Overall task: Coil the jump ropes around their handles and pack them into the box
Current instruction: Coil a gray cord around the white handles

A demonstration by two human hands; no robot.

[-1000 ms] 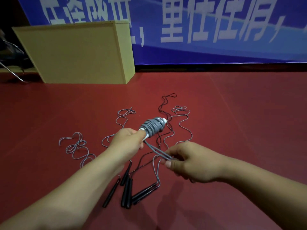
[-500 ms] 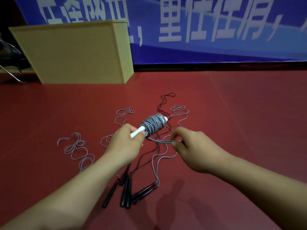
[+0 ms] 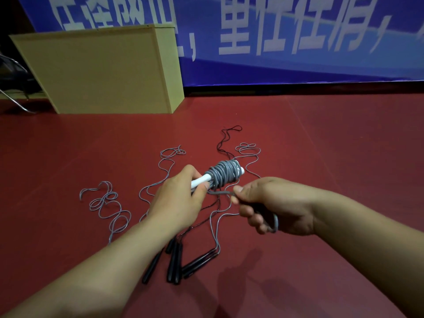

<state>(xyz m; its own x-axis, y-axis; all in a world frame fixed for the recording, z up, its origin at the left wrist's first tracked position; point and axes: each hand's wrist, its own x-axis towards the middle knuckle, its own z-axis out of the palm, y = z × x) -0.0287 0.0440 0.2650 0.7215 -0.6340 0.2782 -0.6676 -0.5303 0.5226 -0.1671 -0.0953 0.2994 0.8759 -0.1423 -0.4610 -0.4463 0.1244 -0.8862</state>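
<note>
The left hand (image 3: 176, 198) grips the white handle (image 3: 202, 180), partly hidden. The right hand (image 3: 270, 203) pinches the grey rope (image 3: 221, 193) (now closer to the coil (image 3: 223, 174)), above the red floor (image 3: 321, 157).

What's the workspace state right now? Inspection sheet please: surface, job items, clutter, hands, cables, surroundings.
Surface: red floor, matte, with seams.
Job's things: white handles held off the floor, grey rope coil wound round them; black handles lie bunched on the floor, their grey ropes and one black rope spread loose. Tan box stands at far left.
Clutter: nothing seen.
Hands: left hand grips the white handles; right hand pinches the rope's free end, a loop showing under its fingers.
Cables: nothing seen apart from the ropes.
Surroundings: blue banner with white characters behind; metal chair leg at far left.
</note>
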